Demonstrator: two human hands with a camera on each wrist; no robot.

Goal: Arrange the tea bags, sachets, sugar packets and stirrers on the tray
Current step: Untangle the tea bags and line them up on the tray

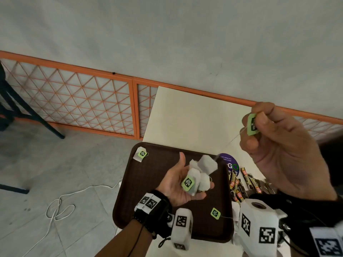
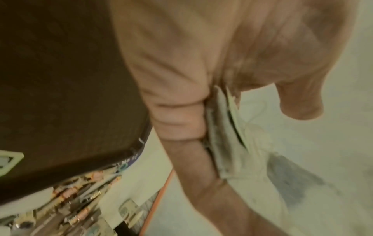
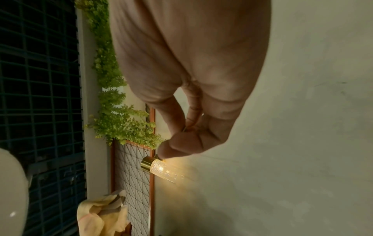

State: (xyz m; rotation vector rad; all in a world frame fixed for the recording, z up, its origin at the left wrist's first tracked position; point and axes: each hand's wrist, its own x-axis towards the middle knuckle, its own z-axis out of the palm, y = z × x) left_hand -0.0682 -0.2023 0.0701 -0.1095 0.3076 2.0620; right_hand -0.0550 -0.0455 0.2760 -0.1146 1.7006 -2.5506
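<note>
Your right hand (image 1: 274,145) pinches a green tag (image 1: 252,124), its thread running to papery tea bags (image 1: 199,177) cupped in your left hand (image 1: 178,184) above the brown tray (image 1: 130,191). Only the right wrist view shows a lit lamp (image 3: 161,168).

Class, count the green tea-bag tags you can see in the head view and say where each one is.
4: one tag at the tray's far left corner, one in the left hand, one pinched by the right hand, one near the tray's right edge. The bunch may hide more.
</note>
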